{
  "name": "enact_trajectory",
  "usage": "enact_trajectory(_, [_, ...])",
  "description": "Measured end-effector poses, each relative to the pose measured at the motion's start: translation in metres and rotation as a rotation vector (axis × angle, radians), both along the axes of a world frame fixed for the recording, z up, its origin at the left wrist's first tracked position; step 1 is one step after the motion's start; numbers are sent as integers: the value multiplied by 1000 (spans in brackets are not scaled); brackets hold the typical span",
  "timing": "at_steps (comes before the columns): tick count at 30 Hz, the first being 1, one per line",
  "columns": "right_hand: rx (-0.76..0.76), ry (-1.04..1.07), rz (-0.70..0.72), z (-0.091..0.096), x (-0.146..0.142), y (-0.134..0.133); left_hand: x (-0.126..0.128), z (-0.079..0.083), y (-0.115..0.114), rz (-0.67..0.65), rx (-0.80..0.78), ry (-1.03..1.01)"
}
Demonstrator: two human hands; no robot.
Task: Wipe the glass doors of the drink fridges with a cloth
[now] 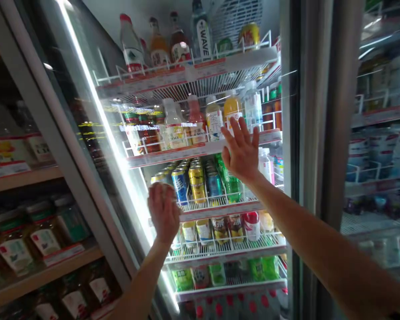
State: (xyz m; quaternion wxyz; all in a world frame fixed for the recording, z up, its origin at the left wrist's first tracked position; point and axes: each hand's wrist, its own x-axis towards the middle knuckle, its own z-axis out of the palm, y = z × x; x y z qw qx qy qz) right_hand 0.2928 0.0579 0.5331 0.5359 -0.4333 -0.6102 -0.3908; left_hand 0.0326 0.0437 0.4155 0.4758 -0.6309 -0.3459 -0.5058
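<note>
Remotely, I saw right hand (242,153) splayed empty, three o'clock; left hand (164,211) curled, seven (grip? couldn't tell); rails (220,210) probably steadied cans (196,183).

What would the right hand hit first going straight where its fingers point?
Likely the orange bottle, which shows at the right hand's fingertips. Depth is unclear; the light reflections hint that glass might come first.

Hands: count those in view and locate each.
2: the left hand, below-left of the blue-and-white can; the right hand, in front of the orange bottle.
</note>
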Motion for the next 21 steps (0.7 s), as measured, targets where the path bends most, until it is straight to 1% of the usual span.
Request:
enact_trajectory(2, [-4,-1,4,0,1,0,15,-15,-3,-6,-65,173])
enact_trajectory(3, [-6,-2,8,0,1,-1,14,-20,-4,12,-88,209])
enact_trajectory(4, [-8,-2,12,0,1,-1,6,-22,-5,41,-101,192])
enact_trajectory(6, [-12,-1,23,0,1,-1,-23,-20,-6,108,-100,42])
enact_trajectory(8, [-17,3,36,0,1,-1,-53,-16,-8,167,-59,-187])
enact_trajectory(9, [-22,5,41,0,0,-1,-61,-15,-8,182,-43,-250])
enact_trajectory(10, [-28,6,46,0,0,-2,-62,-15,-8,184,-36,-272])
enact_trajectory(11, [-37,5,49,0,0,-2,-56,-16,-8,169,-37,-242])
enact_trajectory(12, [-47,5,52,1,0,-3,-44,-18,-7,140,-47,-172])
enact_trajectory(15, [-68,1,55,1,2,-5,0,-26,-4,38,-78,112])
enact_trajectory(16, [-68,-1,54,1,2,-5,9,-25,-3,18,-83,187])
enact_trajectory(17, [-67,-5,49,0,3,-4,10,-23,-3,16,-81,234])
enact_trajectory(18, [-66,-9,41,0,4,-4,4,-19,-3,27,-73,242])
enact_trajectory(20, [-65,-19,20,0,5,-4,-24,-7,-2,67,-39,166])
enact_trajectory(21, [-66,-24,7,-1,5,-4,-41,0,-2,98,-17,47])
